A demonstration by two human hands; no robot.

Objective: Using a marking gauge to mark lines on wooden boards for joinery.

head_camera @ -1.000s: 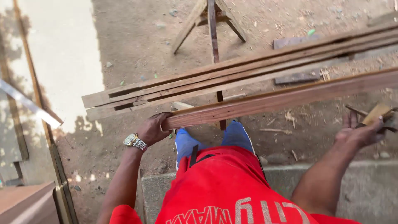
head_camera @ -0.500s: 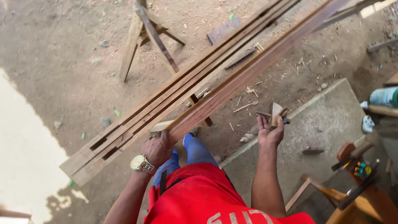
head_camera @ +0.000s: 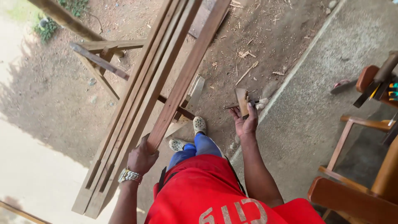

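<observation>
Left hand (head_camera: 142, 158) fingers wrapped round near end of long plank (head_camera: 188, 70). Right hand (head_camera: 245, 122) fingers closed on small wooden tool (head_camera: 242, 101), held apart from the plank.

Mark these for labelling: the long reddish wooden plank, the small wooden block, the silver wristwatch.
long reddish wooden plank (head_camera: 188, 72), head view, mid-length face.
small wooden block (head_camera: 241, 101), head view, flat face.
silver wristwatch (head_camera: 129, 176), head view, band.

Bright daylight; overexposed glare lower left, soft shade elsewhere, mostly sharp, slight edge distortion.
</observation>
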